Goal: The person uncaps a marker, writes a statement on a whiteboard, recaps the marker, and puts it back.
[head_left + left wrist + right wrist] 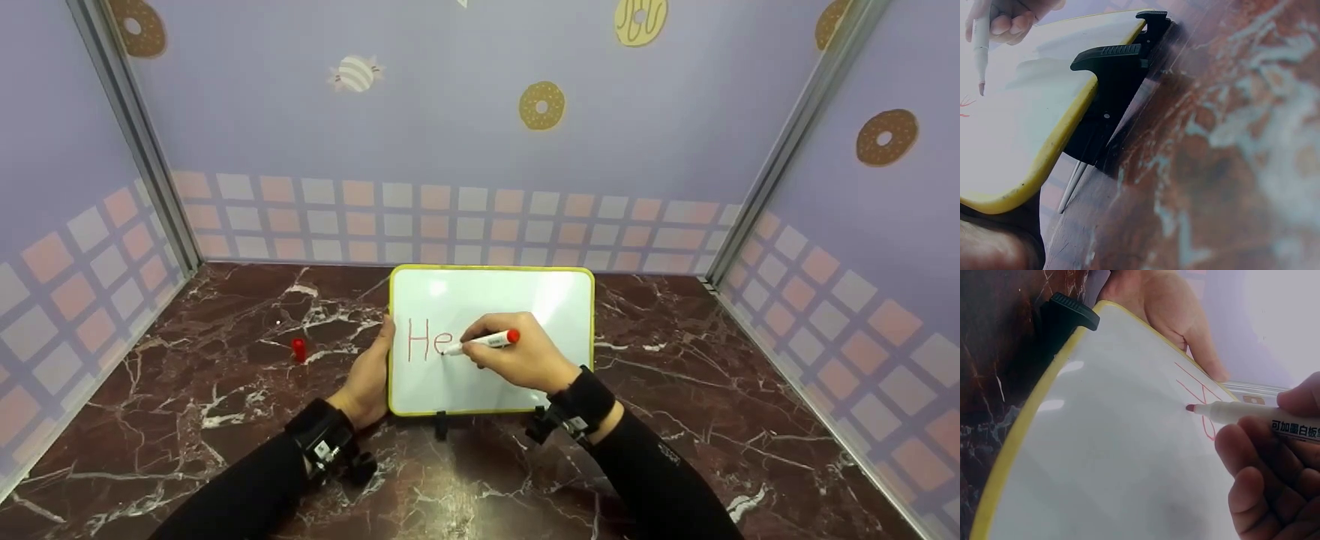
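A whiteboard (495, 292) with a yellow rim leans on a black stand (1109, 84) whose clips catch its lower edge. My left hand (367, 382) holds the board by its left side, thumb along the rim and the other fingers hidden behind. In my right hand (525, 352) a white whiteboard marker (491, 340) with a red end is pinched between thumb and fingers. Its reddish tip (1190, 408) is right at the board's surface. Red letters "He" (420, 340) stand on the left half, the tip at the lower part of the "e".
A small red marker cap (299, 349) stands on the dark marble-patterned table (225, 450), left of the board. Purple panels with donut and checkered prints (450, 135) enclose the table at the back and both sides.
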{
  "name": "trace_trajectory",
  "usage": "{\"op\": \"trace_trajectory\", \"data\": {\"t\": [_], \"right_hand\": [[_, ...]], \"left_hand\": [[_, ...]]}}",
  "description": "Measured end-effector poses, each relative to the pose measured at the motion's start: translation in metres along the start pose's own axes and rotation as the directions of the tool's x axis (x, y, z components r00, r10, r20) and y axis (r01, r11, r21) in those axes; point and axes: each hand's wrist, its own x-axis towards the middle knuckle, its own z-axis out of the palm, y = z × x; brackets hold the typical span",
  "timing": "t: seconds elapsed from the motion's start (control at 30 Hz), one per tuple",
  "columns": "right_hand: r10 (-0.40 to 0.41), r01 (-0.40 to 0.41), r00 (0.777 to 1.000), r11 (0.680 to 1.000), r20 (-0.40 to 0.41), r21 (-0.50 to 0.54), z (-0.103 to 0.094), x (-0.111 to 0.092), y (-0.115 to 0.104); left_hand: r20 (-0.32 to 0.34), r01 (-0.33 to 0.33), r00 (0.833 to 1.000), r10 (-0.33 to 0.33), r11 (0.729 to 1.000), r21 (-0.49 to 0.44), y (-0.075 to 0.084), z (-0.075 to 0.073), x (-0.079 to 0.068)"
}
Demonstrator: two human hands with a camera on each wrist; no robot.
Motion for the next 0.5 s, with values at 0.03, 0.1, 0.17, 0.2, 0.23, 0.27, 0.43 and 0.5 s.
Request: {"op": "trace_trajectory", "data": {"t": [0.03,0.1,0.17,0.2,0.23,0.27,0.43,0.5], "right_hand": [[0.003,-0.003,1.0,1.0,0.0,-0.004,-0.0001,0.0,-0.0001],[0.009,-0.009,1.0,1.0,0.0,-0.01,-0.0005,-0.0001,-0.0005],[0.014,-0.014,1.0,1.0,-0.002,-0.013,-0.0011,-0.0003,-0.0009],[0.017,-0.017,1.0,1.0,-0.002,-0.014,-0.0015,-0.0004,-0.0011],[0.02,-0.02,1.0,1.0,-0.003,-0.017,-0.0019,-0.0004,-0.0014],[0.021,-0.021,1.0,1.0,-0.003,-0.017,-0.0024,-0.0005,-0.0016],[0.03,-0.03,1.0,0.999,-0.008,-0.022,-0.0038,-0.001,-0.0023],[0.036,-0.036,0.999,0.999,-0.012,-0.021,-0.004,-0.0011,-0.0023]], "left_hand": [[-0.006,0.003,1.0,-0.003,1.0,0.002,-0.0001,0.0,-0.0001],[-0.016,0.009,1.0,-0.009,1.0,0.005,-0.0004,-0.0002,0.0002],[-0.023,0.013,1.0,-0.012,1.0,0.01,-0.0006,-0.0003,0.0005],[-0.025,0.014,1.0,-0.014,1.0,0.009,-0.0005,-0.0001,0.0006],[-0.026,0.014,1.0,-0.014,1.0,0.01,-0.0005,-0.0001,0.0008],[-0.026,0.014,1.0,-0.013,1.0,0.012,-0.0006,-0.0002,0.0008],[-0.022,0.014,1.0,-0.014,1.0,0.009,-0.0004,-0.0003,0.0],[-0.017,0.014,1.0,-0.014,1.0,0.007,-0.0006,-0.0007,-0.0001]]}}
